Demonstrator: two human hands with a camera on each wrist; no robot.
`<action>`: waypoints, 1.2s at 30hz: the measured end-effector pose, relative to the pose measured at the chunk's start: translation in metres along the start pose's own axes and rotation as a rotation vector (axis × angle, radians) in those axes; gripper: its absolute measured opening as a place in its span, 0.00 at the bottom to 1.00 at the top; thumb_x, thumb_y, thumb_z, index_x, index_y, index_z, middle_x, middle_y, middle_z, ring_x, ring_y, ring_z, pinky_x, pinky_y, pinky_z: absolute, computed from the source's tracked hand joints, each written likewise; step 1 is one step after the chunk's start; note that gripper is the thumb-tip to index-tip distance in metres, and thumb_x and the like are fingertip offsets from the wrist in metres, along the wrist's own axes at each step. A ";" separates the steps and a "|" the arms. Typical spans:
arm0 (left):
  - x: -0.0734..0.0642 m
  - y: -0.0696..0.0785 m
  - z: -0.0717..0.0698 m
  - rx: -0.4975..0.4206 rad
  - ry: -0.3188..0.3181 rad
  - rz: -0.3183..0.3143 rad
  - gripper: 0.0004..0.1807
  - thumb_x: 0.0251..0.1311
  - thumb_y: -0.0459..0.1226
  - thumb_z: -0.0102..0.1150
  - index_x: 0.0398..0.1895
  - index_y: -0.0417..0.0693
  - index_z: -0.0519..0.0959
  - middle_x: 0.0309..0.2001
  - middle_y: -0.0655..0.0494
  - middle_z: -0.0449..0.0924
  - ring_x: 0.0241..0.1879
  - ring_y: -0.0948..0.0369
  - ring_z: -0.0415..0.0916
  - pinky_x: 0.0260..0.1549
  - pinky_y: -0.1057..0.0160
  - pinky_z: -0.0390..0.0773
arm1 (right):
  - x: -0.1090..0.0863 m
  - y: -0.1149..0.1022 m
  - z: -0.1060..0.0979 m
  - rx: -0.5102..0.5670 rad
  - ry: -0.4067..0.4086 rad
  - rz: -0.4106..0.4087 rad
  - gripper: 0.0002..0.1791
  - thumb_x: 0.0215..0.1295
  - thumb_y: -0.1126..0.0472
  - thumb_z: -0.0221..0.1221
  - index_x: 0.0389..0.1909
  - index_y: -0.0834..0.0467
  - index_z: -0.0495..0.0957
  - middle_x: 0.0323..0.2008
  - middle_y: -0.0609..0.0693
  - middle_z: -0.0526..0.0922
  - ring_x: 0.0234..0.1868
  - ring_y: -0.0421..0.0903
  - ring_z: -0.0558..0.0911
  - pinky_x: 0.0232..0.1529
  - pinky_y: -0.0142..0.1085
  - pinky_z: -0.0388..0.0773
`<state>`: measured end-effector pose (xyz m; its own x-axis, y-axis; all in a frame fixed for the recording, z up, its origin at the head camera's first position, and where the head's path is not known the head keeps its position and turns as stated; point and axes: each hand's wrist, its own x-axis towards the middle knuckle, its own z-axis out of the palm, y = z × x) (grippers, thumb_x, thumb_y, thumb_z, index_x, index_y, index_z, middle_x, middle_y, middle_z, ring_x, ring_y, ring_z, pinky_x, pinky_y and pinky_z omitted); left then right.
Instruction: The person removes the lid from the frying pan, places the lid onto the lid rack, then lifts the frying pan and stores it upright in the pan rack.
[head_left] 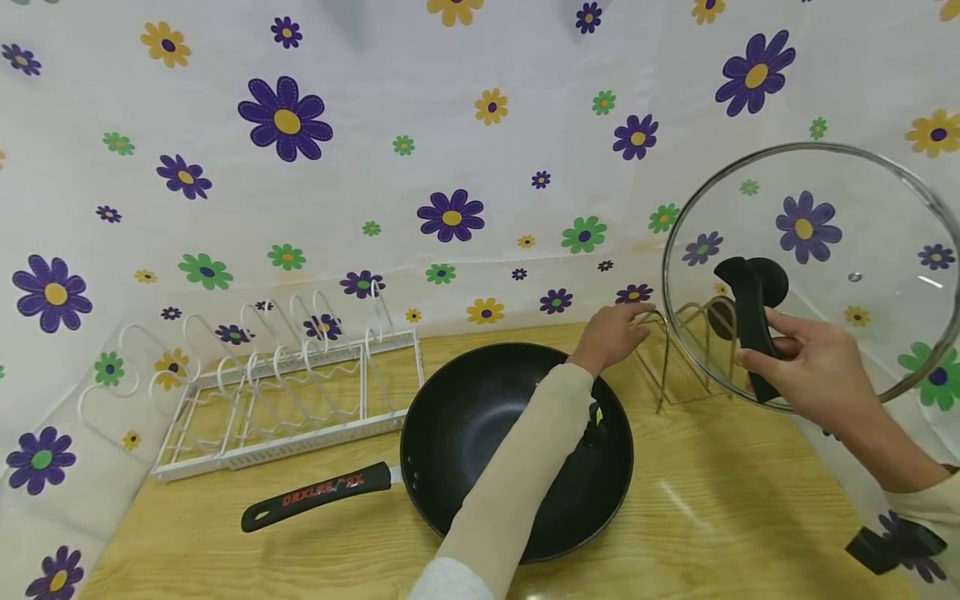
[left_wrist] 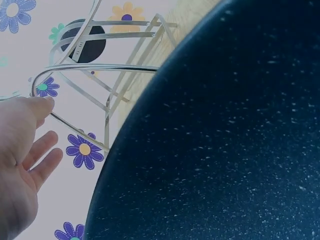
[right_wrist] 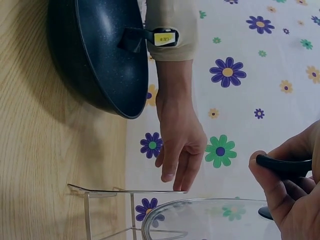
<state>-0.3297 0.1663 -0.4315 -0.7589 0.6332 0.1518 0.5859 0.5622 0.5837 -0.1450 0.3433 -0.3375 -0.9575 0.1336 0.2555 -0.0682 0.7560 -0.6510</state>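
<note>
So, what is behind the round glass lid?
Through the lid appear a white flowered sheet and part of a silver wire rack. Areas behind the long black handle and right hand are hidden.

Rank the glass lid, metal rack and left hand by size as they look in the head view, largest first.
1. Glass lid
2. Metal rack, partly seen through the lid
3. Left hand

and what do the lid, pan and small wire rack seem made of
Lid: likely clear glass, glossy; see-through with a bright reflection, edged in what looks like silvery metal.
Pan: probably metal, dark-coated; the inside is speckled and softly shiny.
Small wire rack: apparently bare metal; its thin silvery bars catch highlights.
</note>
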 end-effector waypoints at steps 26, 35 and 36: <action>0.014 0.014 0.022 0.023 0.299 -0.105 0.12 0.70 0.46 0.61 0.51 0.57 0.88 0.48 0.65 0.88 0.42 0.68 0.86 0.31 0.78 0.74 | 0.003 0.005 0.002 -0.016 0.002 -0.003 0.37 0.69 0.62 0.65 0.70 0.78 0.61 0.30 0.67 0.87 0.22 0.27 0.83 0.24 0.22 0.74; 0.018 0.016 0.024 0.025 0.334 -0.123 0.11 0.68 0.45 0.63 0.47 0.56 0.90 0.44 0.64 0.90 0.40 0.68 0.86 0.31 0.78 0.75 | 0.004 0.006 0.003 -0.007 0.023 -0.063 0.36 0.67 0.66 0.66 0.68 0.79 0.63 0.29 0.69 0.87 0.21 0.18 0.77 0.20 0.26 0.73; 0.018 0.016 0.024 0.024 0.337 -0.122 0.11 0.68 0.45 0.63 0.46 0.56 0.90 0.43 0.64 0.90 0.40 0.68 0.86 0.31 0.78 0.74 | 0.004 0.006 0.004 -0.009 0.029 -0.073 0.35 0.67 0.66 0.66 0.68 0.80 0.63 0.29 0.69 0.86 0.21 0.18 0.77 0.18 0.27 0.71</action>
<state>-0.3270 0.1993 -0.4386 -0.8725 0.3517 0.3393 0.4886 0.6376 0.5956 -0.1504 0.3459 -0.3431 -0.9416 0.0961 0.3227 -0.1351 0.7701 -0.6234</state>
